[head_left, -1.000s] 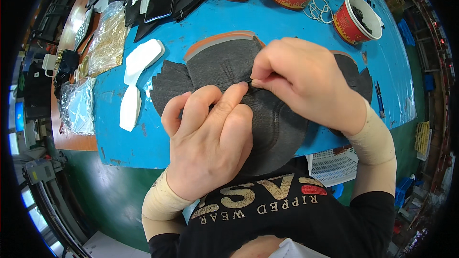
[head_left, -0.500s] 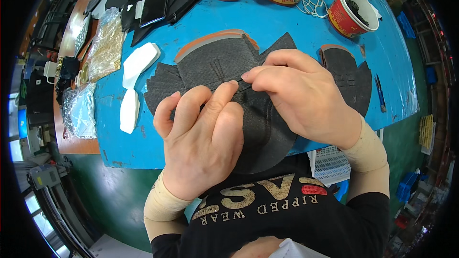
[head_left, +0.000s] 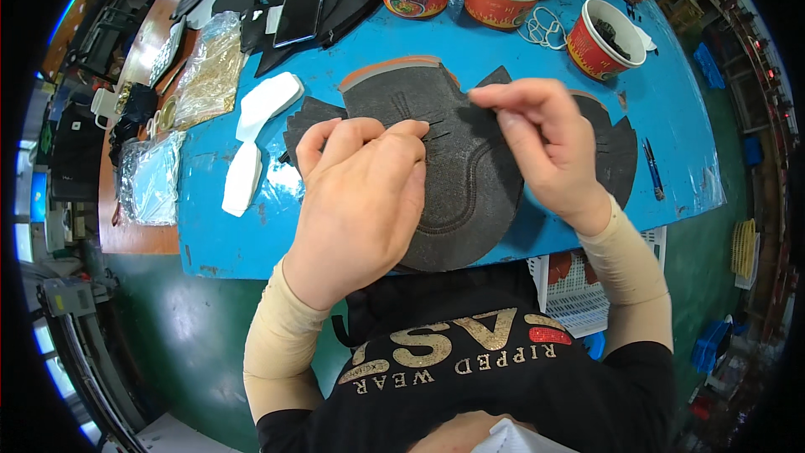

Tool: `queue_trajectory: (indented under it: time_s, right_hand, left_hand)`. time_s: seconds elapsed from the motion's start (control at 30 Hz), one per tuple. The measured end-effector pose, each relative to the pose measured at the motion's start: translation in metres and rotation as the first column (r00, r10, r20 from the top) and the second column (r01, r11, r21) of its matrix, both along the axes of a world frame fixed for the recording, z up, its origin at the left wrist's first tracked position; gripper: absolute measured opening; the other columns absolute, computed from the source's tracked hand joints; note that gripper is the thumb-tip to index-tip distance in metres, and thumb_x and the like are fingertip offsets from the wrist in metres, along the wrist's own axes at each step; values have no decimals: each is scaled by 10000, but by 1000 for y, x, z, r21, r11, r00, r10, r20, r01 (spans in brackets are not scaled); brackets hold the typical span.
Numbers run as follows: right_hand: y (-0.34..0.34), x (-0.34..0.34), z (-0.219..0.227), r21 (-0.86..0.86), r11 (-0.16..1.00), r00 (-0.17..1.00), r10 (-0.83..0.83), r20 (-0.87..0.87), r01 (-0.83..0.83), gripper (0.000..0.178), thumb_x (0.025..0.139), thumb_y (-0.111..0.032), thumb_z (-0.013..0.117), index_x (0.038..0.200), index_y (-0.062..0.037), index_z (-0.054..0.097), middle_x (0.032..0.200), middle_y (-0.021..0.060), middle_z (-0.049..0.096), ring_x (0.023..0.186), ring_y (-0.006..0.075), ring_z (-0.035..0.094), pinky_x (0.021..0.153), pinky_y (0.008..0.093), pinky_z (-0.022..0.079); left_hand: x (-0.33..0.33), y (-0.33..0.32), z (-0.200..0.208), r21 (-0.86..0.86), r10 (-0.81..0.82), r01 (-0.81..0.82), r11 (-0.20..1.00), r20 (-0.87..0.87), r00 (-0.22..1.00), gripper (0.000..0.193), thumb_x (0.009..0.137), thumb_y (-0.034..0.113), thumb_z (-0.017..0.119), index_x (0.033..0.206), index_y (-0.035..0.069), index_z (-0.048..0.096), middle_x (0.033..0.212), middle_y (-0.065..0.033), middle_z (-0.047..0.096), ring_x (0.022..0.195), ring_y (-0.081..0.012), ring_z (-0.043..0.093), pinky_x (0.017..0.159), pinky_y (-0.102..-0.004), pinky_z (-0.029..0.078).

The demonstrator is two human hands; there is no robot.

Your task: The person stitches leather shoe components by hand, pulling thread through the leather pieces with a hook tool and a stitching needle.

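Before me on the blue table lies a dark grey, leather-like cut piece (head_left: 482,176) with curved stitching and short slits, on top of similar pieces. My left hand (head_left: 360,193) rests on its left part, fingers bent and pressed together near the slits. What those fingertips pinch, if anything, is hidden. Above the right side of the piece hovers my right hand (head_left: 549,151), thumb and forefinger apart, with nothing visible between them. Under the far edge, grey and orange-brown layers (head_left: 390,67) stick out. Another dark piece (head_left: 616,147) lies right of my right hand, partly covered by it.
Red paper tubs (head_left: 503,13), some holding black bits, stand at the far side beside a loop of white cord (head_left: 545,29). A phone (head_left: 302,8) lies on black sheets. White cut pieces (head_left: 243,176) are at left, a dark blue pen-like tool (head_left: 653,169) at right.
My right hand has lifted off the slits and moved right, its pinch opening. My left hand stays at the piece. The whole view has shifted slightly.
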State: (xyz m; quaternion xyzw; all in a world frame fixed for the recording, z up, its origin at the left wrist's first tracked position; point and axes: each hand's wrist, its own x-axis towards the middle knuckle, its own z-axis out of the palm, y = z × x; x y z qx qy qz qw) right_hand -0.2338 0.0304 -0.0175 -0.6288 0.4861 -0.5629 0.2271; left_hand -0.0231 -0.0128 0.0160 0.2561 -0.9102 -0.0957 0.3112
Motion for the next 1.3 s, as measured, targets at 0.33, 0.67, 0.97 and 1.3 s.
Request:
queue_trajectory:
  time_s: [0.33,0.67,0.97,1.3]
  right_hand:
    - [53,51,25,-230,964,991,119,-64,-131,303,687,90,750,921,-30,599,855,110,668,764,260,662,658,310,526]
    - [39,59,21,-241,955,978,139,-156,-174,292,673,74,754,872,-47,578,850,95,655,740,250,648,642,315,522]
    - [-5,41,32,-105,994,988,-19,-151,3,255,696,98,678,856,-46,542,842,84,611,746,236,611,648,299,479]
    - [-32,30,34,-58,977,746,119,-655,-206,273,707,67,678,872,-82,520,848,27,642,750,198,594,695,312,405]
  left_hand:
    - [16,57,-7,405,50,158,901,-457,888,180,745,-2,700,909,70,673,892,-41,686,754,-178,566,764,-301,378]
    - [27,52,-13,456,123,114,883,-459,880,182,773,14,695,949,60,687,918,-36,701,752,-171,569,768,-299,370]
    - [36,27,-4,-88,226,-230,969,-48,973,278,766,143,684,1030,57,681,1097,-88,671,840,-216,542,834,-336,355]
    - [31,25,-18,-82,271,-266,960,52,961,308,693,175,710,993,109,690,1120,-1,662,868,-196,527,884,-347,315]
